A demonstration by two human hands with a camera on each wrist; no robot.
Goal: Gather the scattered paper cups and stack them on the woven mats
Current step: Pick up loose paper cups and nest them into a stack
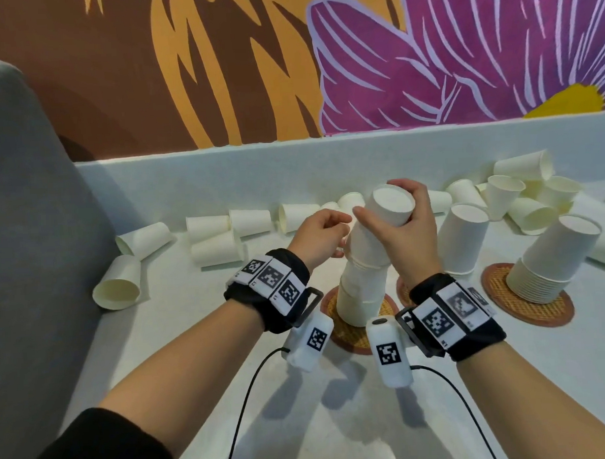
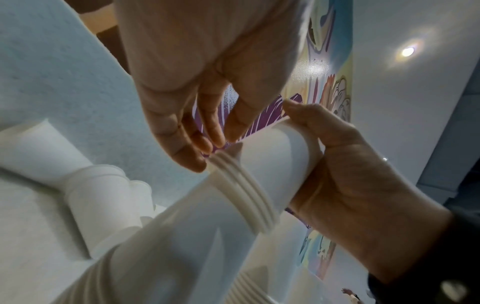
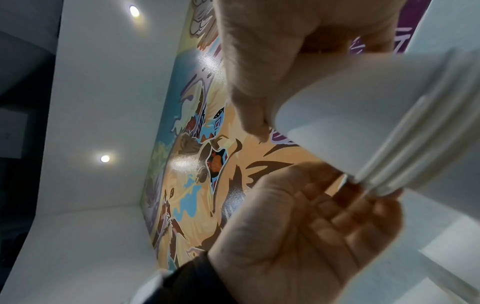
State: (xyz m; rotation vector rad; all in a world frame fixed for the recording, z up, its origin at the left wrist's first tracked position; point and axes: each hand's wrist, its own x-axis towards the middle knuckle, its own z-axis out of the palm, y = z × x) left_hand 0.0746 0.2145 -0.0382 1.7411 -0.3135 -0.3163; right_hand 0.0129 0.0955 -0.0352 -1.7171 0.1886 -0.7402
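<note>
Three stacks of upside-down white paper cups stand on the round woven mats with reddish rims, and I am working on the nearest one, the tall stack (image 1: 363, 285) on the near mat (image 1: 346, 334).

Trouble I foresee: this tower already leans and kinks partway up, so pressing my small nested bundle of white cups (image 1: 388, 223) down off-centre could buckle it or knock it off its mat. The rims at the joint look crowded in the left wrist view, so a rim may catch instead of sliding on. A topple to the right might also hit the middle stack (image 1: 464, 239), which itself tilts.

My right hand (image 1: 402, 232) grasps the bundle near its closed top, thumb on the near side and fingers curled round the far side. My left hand (image 1: 317, 237) is loosely curled beside the joint where the bundle meets the tower; its fingertips (image 2: 193, 156) touch the ridged rims there, steadying rather than gripping, as best I can judge.

Many loose white paper cups (image 1: 212, 237) lie on their sides along the far edge of the pale blue table (image 1: 335, 417), more heaped at far right near the rightmost stack (image 1: 552, 265). I judge plenty of gathering remains.
</note>
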